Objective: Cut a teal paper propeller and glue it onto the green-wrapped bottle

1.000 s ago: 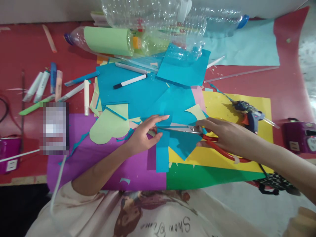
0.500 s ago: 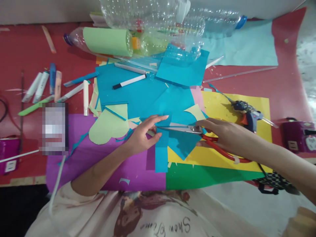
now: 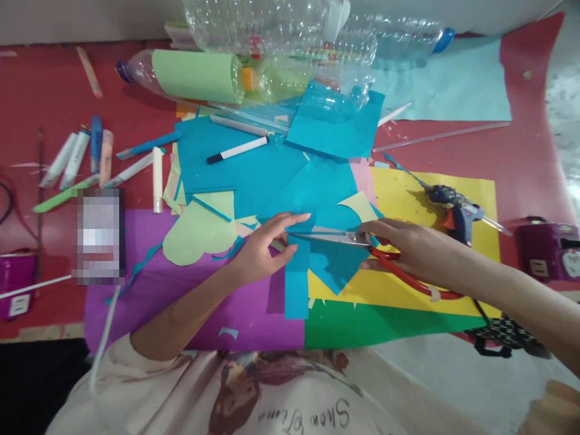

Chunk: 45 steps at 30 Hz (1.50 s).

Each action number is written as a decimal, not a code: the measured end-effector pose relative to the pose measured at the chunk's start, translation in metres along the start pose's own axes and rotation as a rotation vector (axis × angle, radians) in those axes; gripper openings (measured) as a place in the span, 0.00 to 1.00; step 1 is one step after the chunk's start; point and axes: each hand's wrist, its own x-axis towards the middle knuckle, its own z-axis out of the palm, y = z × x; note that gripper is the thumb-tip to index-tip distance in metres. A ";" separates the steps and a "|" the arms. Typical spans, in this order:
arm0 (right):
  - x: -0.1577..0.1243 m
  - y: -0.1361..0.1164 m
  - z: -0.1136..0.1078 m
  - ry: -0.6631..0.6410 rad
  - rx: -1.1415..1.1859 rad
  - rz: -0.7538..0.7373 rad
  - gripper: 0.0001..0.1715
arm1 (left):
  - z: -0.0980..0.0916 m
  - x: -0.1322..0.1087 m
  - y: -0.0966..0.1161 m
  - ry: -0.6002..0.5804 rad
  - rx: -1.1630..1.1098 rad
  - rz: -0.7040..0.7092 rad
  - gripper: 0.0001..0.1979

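Observation:
My left hand (image 3: 269, 248) holds a narrow blue paper strip (image 3: 296, 290) at its left edge, thumb near me and index finger stretched along the far side. The scissors (image 3: 335, 235), with long metal blades and red handles, are in my right hand (image 3: 403, 241). Their blades lie across the strip, tips close to my left fingers. Under the blades is a larger piece of blue paper (image 3: 338, 272). To the left of my left hand lies a pale green heart-shaped paper (image 3: 197, 232). A pale green scrap (image 3: 360, 205) rests just beyond the blades.
Clear plastic bottles (image 3: 272, 30) lie along the back, one (image 3: 197, 75) wrapped in green paper. Several markers (image 3: 75, 160) are scattered on the left near a phone-like device (image 3: 100, 235), blurred out. A glue gun (image 3: 460, 217) sits on yellow paper (image 3: 480, 278) at right.

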 end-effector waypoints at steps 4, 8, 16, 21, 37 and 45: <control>0.000 -0.001 -0.001 -0.035 0.018 0.021 0.34 | 0.001 -0.001 -0.001 0.003 0.010 0.004 0.23; 0.001 -0.001 -0.002 -0.068 0.029 0.035 0.38 | 0.001 0.000 -0.001 0.000 0.008 0.010 0.23; 0.001 0.000 -0.001 -0.042 0.030 0.016 0.42 | 0.000 0.000 -0.002 -0.005 0.000 0.031 0.24; 0.000 0.002 -0.001 -0.047 -0.012 0.004 0.41 | 0.000 0.000 -0.002 -0.007 0.007 0.036 0.24; -0.001 0.009 0.001 0.017 -0.066 -0.072 0.30 | 0.000 0.000 -0.002 -0.017 0.012 0.004 0.24; -0.001 0.011 0.007 0.195 -0.080 -0.185 0.41 | 0.000 0.000 -0.003 -0.019 0.051 0.026 0.24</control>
